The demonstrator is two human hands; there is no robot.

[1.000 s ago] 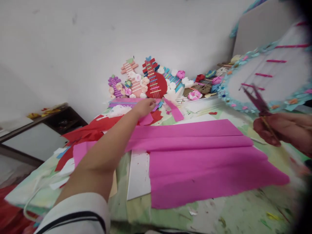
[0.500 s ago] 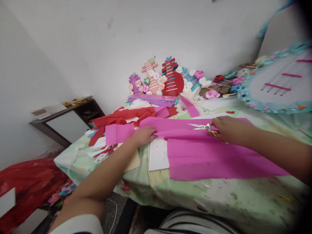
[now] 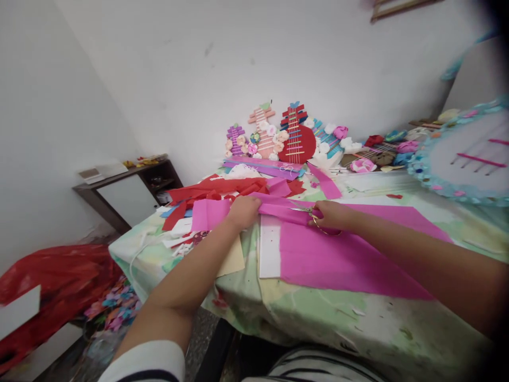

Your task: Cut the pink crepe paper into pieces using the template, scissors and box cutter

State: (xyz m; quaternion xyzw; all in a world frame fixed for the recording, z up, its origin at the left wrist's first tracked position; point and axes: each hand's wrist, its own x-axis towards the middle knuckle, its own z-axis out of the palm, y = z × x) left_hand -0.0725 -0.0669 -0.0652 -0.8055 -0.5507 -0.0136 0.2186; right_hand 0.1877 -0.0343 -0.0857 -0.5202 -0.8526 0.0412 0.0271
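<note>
A large sheet of pink crepe paper [image 3: 350, 260] is spread over the front of the table, its far-left edge lifted and folded. My left hand [image 3: 245, 211] is closed on that folded edge. My right hand [image 3: 332, 215] grips gold-handled scissors [image 3: 303, 209], with the blades pointing left over the paper fold toward my left hand. Under the sheet's left side a white board [image 3: 269, 254] shows. A smaller pink paper piece [image 3: 210, 214] lies left of my left hand.
Red paper scraps [image 3: 226, 187] are heaped behind my left hand. Paper instruments, one a red lute [image 3: 299, 142], lean on the wall. A round blue-trimmed panel [image 3: 469, 154] stands at right. A low cabinet [image 3: 127, 193] and a red plastic bag [image 3: 55, 281] are at left.
My right hand has brought the scissors left, closer to my left hand. The paper's edge is now raised and bunched between the hands. The camera view has shifted a little left.
</note>
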